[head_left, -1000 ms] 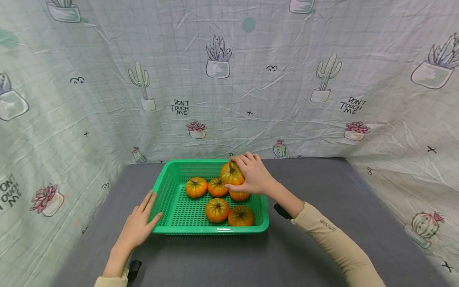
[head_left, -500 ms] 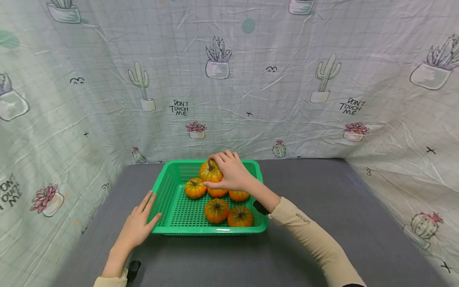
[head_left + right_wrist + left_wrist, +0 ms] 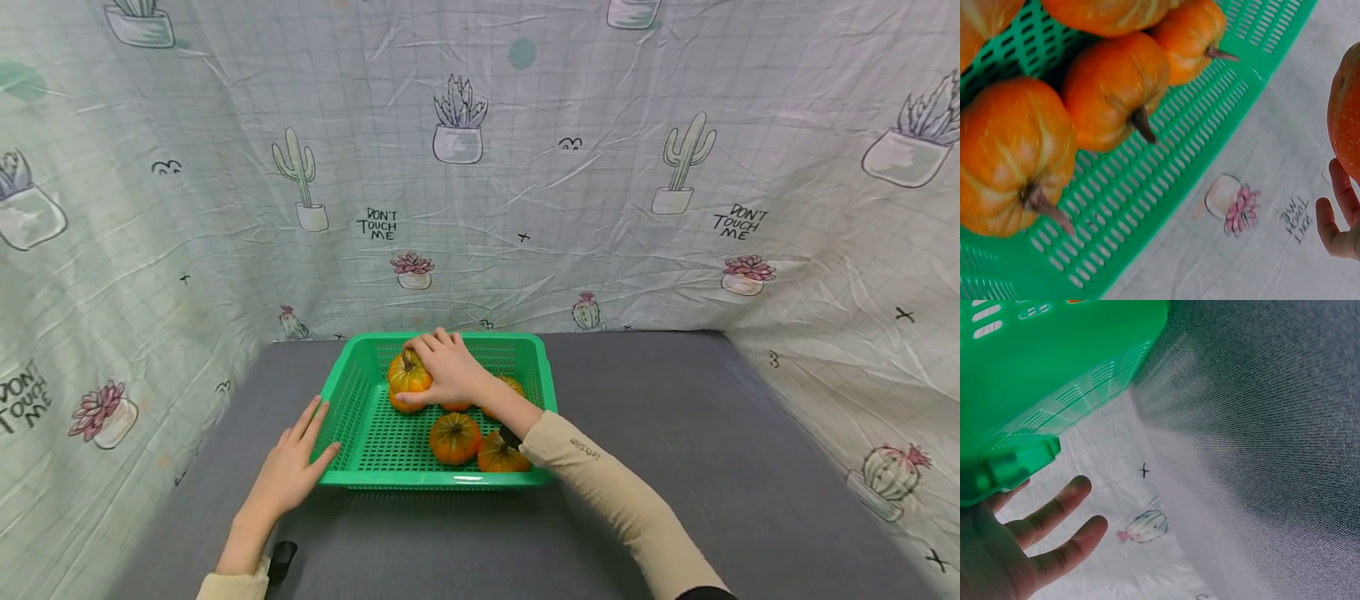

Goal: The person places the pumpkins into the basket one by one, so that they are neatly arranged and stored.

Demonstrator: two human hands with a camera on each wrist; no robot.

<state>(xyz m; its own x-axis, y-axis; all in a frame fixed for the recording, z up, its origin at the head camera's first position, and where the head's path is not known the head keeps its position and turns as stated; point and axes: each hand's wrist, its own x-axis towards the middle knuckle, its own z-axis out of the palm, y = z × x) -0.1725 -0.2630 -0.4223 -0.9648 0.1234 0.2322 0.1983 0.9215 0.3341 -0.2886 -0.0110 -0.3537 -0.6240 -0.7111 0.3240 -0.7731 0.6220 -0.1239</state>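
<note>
My right hand grips a small orange pumpkin with a brown stem, thumb in front and fingers over the top. In the head view this pumpkin overlaps another one at the back left of the green basket. At the right edge of the right wrist view, part of the held pumpkin shows above the curled fingertips. My left hand rests at the basket's left rim with its fingers extended. The left wrist view shows those fingers spread below the green rim.
Several more pumpkins sit in the basket, including one at the front middle and one at the front right. The basket stands on a dark grey tabletop. A pale printed cloth hangs behind and at both sides.
My right hand has carried the pumpkin leftward over the back row of the basket, from the right side to the left. The left hand has stayed at the rim.
</note>
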